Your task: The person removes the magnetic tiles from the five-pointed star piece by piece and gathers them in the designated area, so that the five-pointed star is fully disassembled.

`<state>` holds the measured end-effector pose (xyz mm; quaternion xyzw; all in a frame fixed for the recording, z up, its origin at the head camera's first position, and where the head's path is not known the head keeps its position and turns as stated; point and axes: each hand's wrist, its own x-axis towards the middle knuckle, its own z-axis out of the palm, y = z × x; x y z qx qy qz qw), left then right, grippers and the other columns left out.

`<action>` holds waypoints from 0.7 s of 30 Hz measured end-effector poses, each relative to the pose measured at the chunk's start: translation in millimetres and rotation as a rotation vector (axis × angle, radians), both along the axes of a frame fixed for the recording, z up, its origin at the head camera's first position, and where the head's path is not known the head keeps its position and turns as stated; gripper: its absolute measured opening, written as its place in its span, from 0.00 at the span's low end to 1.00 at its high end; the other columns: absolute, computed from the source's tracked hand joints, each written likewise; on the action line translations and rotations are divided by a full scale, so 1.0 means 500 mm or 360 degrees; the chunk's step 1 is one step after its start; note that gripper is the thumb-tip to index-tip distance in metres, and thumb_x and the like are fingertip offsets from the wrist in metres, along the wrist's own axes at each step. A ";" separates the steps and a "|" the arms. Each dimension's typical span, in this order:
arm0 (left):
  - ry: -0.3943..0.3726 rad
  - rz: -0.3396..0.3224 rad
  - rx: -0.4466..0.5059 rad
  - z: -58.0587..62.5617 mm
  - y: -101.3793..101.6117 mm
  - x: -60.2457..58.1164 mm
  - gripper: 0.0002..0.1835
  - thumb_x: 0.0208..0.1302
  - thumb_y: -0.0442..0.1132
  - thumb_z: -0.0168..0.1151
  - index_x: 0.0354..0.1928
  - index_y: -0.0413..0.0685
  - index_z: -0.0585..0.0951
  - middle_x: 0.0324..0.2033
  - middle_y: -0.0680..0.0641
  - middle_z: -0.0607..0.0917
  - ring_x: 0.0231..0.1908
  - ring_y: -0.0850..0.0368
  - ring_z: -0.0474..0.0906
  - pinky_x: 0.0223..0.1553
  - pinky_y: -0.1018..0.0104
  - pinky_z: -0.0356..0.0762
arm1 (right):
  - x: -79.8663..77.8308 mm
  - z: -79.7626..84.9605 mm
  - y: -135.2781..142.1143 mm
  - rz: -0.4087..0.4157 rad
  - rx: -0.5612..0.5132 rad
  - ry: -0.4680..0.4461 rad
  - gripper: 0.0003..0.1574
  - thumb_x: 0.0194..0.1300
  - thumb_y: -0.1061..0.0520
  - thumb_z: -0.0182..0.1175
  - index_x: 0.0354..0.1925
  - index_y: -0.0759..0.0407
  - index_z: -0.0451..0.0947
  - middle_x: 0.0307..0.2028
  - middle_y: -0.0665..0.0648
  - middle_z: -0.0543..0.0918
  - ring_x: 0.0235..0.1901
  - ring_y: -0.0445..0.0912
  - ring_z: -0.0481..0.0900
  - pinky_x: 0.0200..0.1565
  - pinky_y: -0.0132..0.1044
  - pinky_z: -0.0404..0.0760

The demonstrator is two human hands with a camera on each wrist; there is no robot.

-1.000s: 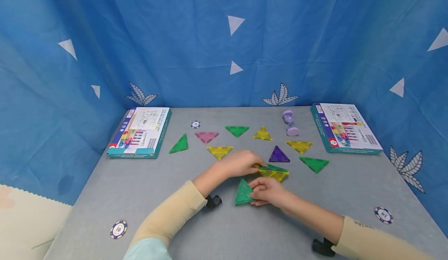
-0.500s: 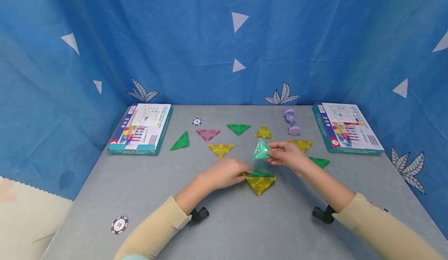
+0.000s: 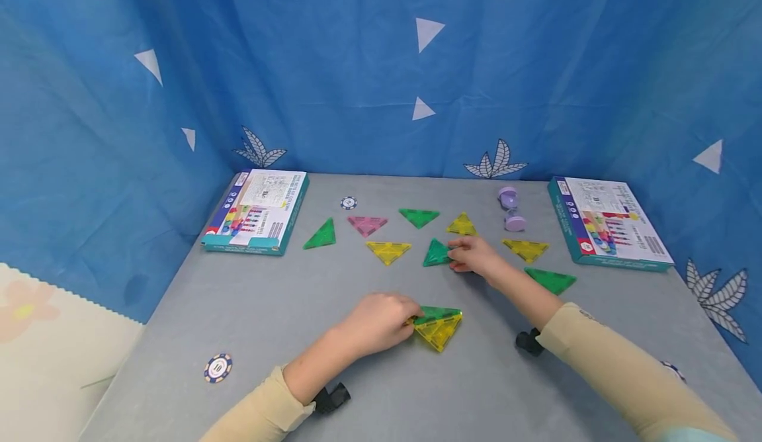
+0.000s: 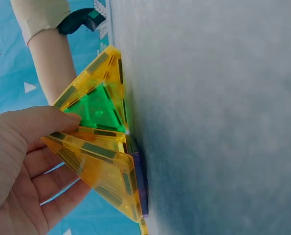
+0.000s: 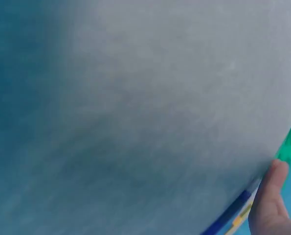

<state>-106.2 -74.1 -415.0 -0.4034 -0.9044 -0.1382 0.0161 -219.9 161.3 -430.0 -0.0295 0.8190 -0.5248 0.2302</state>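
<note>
My left hand (image 3: 409, 320) grips the left edge of a small stack of triangle tiles (image 3: 439, 326), yellow and green, near the table's middle front. In the left wrist view the fingers (image 4: 47, 122) pinch the yellow and green tiles (image 4: 94, 110), and a purple tile (image 4: 139, 178) lies under them against the table. Further back, my right hand (image 3: 455, 257) holds a green triangle tile (image 3: 436, 253) by its right corner, low on the table beside a yellow triangle (image 3: 388, 251). The right wrist view shows only a fingertip (image 5: 272, 193) against the green tile's edge (image 5: 288, 144).
Several loose triangles lie in a far row: green (image 3: 321, 235), pink (image 3: 367, 224), green (image 3: 419, 217), yellow (image 3: 525, 249). Teal boxes sit at the left (image 3: 257, 210) and right (image 3: 610, 223). There is also a purple hourglass (image 3: 510, 208) and chips (image 3: 217, 367), (image 3: 348, 202). Blue curtains enclose the grey table (image 3: 178, 309).
My right hand lifted the green triangle from beside the stack and carried it back and down into the far row. My left hand kept its hold on the stack.
</note>
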 end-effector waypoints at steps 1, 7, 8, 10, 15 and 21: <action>-0.0003 -0.0001 0.0023 -0.001 0.000 -0.001 0.08 0.59 0.40 0.62 0.41 0.55 0.83 0.37 0.59 0.84 0.38 0.67 0.79 0.36 0.72 0.76 | 0.005 0.005 0.004 0.0027 0.0065 0.0067 0.28 0.69 0.61 0.49 0.63 0.73 0.60 0.51 0.71 0.73 0.41 0.54 0.80 0.42 0.41 0.80; -0.0048 -0.0067 0.0169 -0.011 0.003 -0.007 0.09 0.59 0.39 0.63 0.43 0.53 0.82 0.38 0.58 0.84 0.40 0.67 0.78 0.40 0.73 0.75 | 0.085 0.045 0.017 0.0258 0.0573 0.0641 0.21 0.65 0.60 0.55 0.55 0.66 0.72 0.43 0.62 0.80 0.39 0.51 0.79 0.34 0.39 0.79; -0.0059 -0.0076 0.0185 -0.012 0.004 -0.007 0.10 0.59 0.39 0.62 0.43 0.52 0.82 0.39 0.57 0.84 0.40 0.66 0.78 0.41 0.73 0.75 | 0.107 0.052 0.013 0.0295 0.0619 0.0712 0.17 0.64 0.60 0.56 0.51 0.64 0.75 0.39 0.57 0.81 0.36 0.48 0.78 0.32 0.37 0.78; -0.0080 -0.0073 0.0214 -0.013 0.007 -0.006 0.10 0.59 0.38 0.62 0.43 0.52 0.82 0.38 0.57 0.84 0.39 0.67 0.78 0.40 0.74 0.75 | 0.154 0.064 0.002 0.0399 0.0652 0.0803 0.10 0.61 0.60 0.59 0.42 0.60 0.78 0.30 0.50 0.80 0.27 0.42 0.76 0.26 0.33 0.75; -0.0099 0.0123 0.0273 -0.010 0.024 0.010 0.04 0.56 0.38 0.64 0.35 0.52 0.81 0.27 0.58 0.80 0.24 0.69 0.71 0.25 0.78 0.69 | 0.244 0.070 -0.032 0.0625 0.0727 0.0888 0.10 0.57 0.51 0.65 0.34 0.51 0.73 0.21 0.43 0.72 0.17 0.34 0.66 0.19 0.29 0.68; -0.0053 0.0274 0.0187 -0.004 0.058 0.035 0.08 0.54 0.41 0.66 0.25 0.53 0.75 0.18 0.60 0.70 0.16 0.68 0.62 0.15 0.78 0.58 | 0.272 0.049 -0.050 0.0655 0.0917 0.1090 0.20 0.53 0.46 0.68 0.33 0.52 0.68 0.25 0.45 0.68 0.18 0.36 0.63 0.19 0.27 0.65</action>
